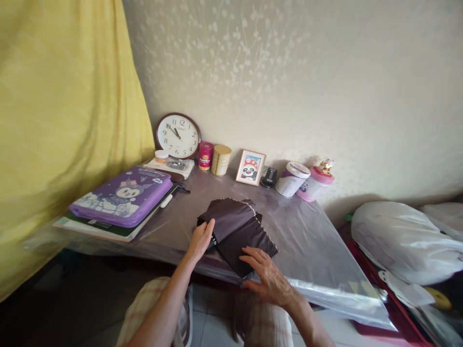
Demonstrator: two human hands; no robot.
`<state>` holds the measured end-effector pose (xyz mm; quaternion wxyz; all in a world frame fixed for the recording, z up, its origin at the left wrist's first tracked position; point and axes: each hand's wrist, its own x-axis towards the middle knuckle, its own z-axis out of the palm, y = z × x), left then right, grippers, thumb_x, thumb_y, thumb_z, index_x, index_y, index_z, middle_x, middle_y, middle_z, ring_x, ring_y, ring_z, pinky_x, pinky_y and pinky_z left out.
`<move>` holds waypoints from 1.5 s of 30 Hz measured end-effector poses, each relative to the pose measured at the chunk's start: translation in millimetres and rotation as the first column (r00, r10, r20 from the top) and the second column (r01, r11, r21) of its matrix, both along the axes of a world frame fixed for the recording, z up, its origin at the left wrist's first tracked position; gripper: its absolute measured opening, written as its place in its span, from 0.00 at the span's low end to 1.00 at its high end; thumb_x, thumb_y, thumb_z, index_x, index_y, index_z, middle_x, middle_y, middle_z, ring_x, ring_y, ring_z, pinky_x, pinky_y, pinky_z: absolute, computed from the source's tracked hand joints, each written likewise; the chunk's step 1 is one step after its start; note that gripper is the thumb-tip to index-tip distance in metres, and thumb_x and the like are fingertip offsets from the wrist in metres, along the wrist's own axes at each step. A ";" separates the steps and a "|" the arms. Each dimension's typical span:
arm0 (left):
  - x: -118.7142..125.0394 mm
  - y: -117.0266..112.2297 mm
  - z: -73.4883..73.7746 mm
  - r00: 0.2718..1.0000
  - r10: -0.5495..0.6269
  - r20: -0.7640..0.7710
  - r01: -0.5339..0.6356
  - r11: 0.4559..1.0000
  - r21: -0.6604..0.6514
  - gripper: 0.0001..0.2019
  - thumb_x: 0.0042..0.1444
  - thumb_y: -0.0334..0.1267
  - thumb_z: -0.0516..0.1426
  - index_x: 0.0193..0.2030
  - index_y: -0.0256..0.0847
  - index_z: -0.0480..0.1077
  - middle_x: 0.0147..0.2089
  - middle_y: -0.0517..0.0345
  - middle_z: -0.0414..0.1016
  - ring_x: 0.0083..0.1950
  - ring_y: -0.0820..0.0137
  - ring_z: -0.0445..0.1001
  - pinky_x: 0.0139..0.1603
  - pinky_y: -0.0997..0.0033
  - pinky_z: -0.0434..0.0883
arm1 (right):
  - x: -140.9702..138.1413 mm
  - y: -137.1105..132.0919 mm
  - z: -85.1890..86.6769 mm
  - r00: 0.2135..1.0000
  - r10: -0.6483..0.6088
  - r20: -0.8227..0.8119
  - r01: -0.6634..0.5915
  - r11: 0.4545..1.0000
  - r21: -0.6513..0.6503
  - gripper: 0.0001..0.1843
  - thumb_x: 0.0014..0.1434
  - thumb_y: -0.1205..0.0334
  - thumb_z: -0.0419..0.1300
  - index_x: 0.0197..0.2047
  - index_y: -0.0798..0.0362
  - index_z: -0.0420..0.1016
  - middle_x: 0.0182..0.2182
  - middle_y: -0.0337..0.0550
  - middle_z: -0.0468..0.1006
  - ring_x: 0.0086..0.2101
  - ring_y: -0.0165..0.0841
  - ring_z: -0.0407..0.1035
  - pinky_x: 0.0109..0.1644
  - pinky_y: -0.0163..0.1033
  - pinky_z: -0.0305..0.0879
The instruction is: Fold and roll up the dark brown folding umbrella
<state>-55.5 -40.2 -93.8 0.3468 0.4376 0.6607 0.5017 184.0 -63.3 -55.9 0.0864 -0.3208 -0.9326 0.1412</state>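
A dark brown-black folded fabric piece with a light-and-dark patterned trim along one edge lies on the table near its front. My left hand grips its left end, the thumb side showing and the other fingers mostly hidden behind. A small black-and-white detail shows in the fold beside that hand. My right hand rests on the lower right part of the fabric, fingers spread and slightly bent. What lies inside the folds is hidden.
A plastic-covered table holds a purple case on books at left. Along the wall stand a clock, a pink tin, a yellow-lidded can, a framed panda picture and tubs. White bags sit right.
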 end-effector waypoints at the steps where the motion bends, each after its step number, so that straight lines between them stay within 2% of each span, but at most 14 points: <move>1: 0.1 -0.2 0.2 1.000 -0.002 0.001 0.002 1.000 -0.001 0.20 0.53 0.55 0.45 0.19 0.42 0.57 0.18 0.66 0.54 0.23 0.73 0.59 0.26 0.74 0.56 | -1.0 0.5 -1.2 1.000 -0.001 0.003 0.001 1.000 0.012 0.29 0.49 0.63 0.62 0.56 0.49 0.62 0.57 0.49 0.61 0.57 0.41 0.53 0.59 0.49 0.52; 12: -0.3 -0.6 -0.9 1.000 -0.007 -0.021 0.006 1.000 -0.020 0.20 0.53 0.54 0.45 0.19 0.42 0.57 0.18 0.65 0.56 0.24 0.71 0.61 0.27 0.73 0.57 | 2.6 7.0 -8.1 0.996 -0.024 -0.081 0.033 0.993 0.111 0.20 0.53 0.70 0.54 0.50 0.50 0.66 0.51 0.46 0.69 0.54 0.37 0.59 0.57 0.46 0.57; 19: 1.2 -3.0 4.6 0.999 -0.011 -0.038 0.010 1.000 -0.027 0.20 0.53 0.54 0.45 0.19 0.42 0.57 0.18 0.64 0.57 0.25 0.70 0.62 0.28 0.73 0.57 | 10.6 15.1 -17.0 0.989 -0.094 -0.115 0.110 0.983 0.150 0.24 0.50 0.76 0.50 0.49 0.50 0.67 0.52 0.46 0.68 0.53 0.36 0.59 0.57 0.47 0.58; 27: 0.7 -2.8 4.8 0.998 -0.017 -0.061 0.015 0.999 -0.035 0.20 0.53 0.53 0.45 0.19 0.42 0.59 0.18 0.64 0.58 0.25 0.69 0.64 0.27 0.73 0.58 | 17.7 25.6 -18.1 0.990 -0.111 -0.084 0.128 0.964 0.234 0.27 0.46 0.80 0.48 0.48 0.52 0.68 0.50 0.46 0.70 0.51 0.36 0.62 0.55 0.46 0.61; 32: 0.4 -2.5 4.6 0.997 -0.020 -0.070 0.018 0.999 -0.036 0.20 0.54 0.53 0.45 0.21 0.41 0.62 0.20 0.61 0.63 0.28 0.68 0.67 0.28 0.72 0.59 | 22.3 31.9 -11.9 0.981 -0.186 -0.058 0.195 0.928 0.317 0.18 0.51 0.77 0.50 0.41 0.51 0.72 0.45 0.44 0.73 0.45 0.36 0.66 0.49 0.43 0.65; 37: 1.3 -1.7 4.3 0.996 -0.020 -0.088 0.019 1.000 -0.016 0.21 0.54 0.53 0.45 0.22 0.40 0.64 0.21 0.60 0.65 0.28 0.67 0.68 0.29 0.72 0.60 | 18.2 37.3 -0.4 0.963 -0.264 -0.055 0.262 0.871 0.416 0.11 0.57 0.69 0.52 0.40 0.50 0.72 0.42 0.43 0.75 0.40 0.34 0.68 0.45 0.39 0.66; 42: 0.1 1.2 -1.5 0.994 0.001 -0.110 -0.001 1.000 0.002 0.21 0.55 0.52 0.45 0.23 0.39 0.67 0.23 0.55 0.70 0.31 0.66 0.71 0.32 0.71 0.62 | 11.9 43.4 7.8 0.940 -0.329 -0.087 0.333 0.836 0.436 0.13 0.60 0.67 0.49 0.46 0.48 0.70 0.43 0.42 0.75 0.36 0.29 0.72 0.36 0.30 0.66; 45: -1.2 2.6 -4.9 0.994 0.006 -0.106 -0.005 1.000 0.016 0.21 0.55 0.51 0.46 0.27 0.38 0.71 0.26 0.52 0.74 0.35 0.64 0.73 0.37 0.70 0.63 | 6.6 48.6 14.8 0.937 -0.335 -0.104 0.347 0.843 0.412 0.15 0.60 0.68 0.48 0.48 0.48 0.69 0.45 0.41 0.75 0.35 0.28 0.73 0.32 0.28 0.66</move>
